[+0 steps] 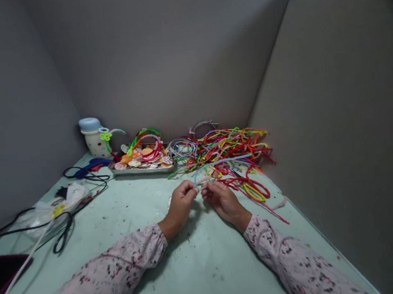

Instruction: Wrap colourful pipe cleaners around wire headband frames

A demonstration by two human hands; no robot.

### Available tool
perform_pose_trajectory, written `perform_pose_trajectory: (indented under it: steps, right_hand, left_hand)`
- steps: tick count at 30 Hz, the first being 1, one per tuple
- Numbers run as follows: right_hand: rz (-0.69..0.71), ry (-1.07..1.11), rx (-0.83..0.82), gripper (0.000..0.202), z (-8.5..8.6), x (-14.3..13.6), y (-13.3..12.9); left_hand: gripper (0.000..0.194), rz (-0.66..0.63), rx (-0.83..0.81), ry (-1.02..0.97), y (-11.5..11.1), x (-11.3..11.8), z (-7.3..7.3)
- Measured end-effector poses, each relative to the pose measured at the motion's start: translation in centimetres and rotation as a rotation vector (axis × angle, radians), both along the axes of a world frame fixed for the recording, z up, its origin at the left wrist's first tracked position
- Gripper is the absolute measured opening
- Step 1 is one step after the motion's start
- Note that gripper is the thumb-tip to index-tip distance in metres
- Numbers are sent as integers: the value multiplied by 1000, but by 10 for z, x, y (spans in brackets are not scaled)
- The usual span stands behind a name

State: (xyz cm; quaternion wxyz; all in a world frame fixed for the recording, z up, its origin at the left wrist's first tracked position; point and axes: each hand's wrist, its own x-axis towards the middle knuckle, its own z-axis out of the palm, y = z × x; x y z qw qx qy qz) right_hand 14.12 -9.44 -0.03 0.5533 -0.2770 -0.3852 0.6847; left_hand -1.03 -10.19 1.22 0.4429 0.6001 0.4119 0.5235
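Note:
A light blue pipe cleaner (215, 162) rises from the fingertips of my left hand (183, 202) and curves over to the right, above the colourful pile. My left hand is closed on its lower end. Close beside it, my right hand (223, 201) has thumb and fingers pinched together; what they hold is too small to make out. Both hands are just above the pale green table (203, 277). Behind and to the right of them lies a heap of red, yellow, green and pink pipe cleaners (227, 143).
A metal tray (143, 171) holds shells and fuzzy rings at the back. Silver wire coils (182, 147) lie beside it. To the left are a blue-lidded cup (95, 141), black cables (65, 235), a plastic bag (71, 197) and a dark object (2, 275). Grey partitions enclose the table.

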Motion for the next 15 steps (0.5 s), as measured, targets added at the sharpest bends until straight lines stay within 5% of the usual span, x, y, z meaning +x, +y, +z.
perform_pose_trajectory:
  steps: [5, 11, 15]
  right_hand:
    - [-39, 25, 9, 18, -3, 0, 3]
    - [-89, 42, 18, 19, -1, 0, 4]
    - [-96, 51, 1, 20, 1, -1, 3]
  left_hand:
    - [12, 38, 111, 64, 0, -1, 0]
    - [11, 289, 366, 226, -7, -3, 6]
    - [6, 302, 500, 364, -12, -3, 10]
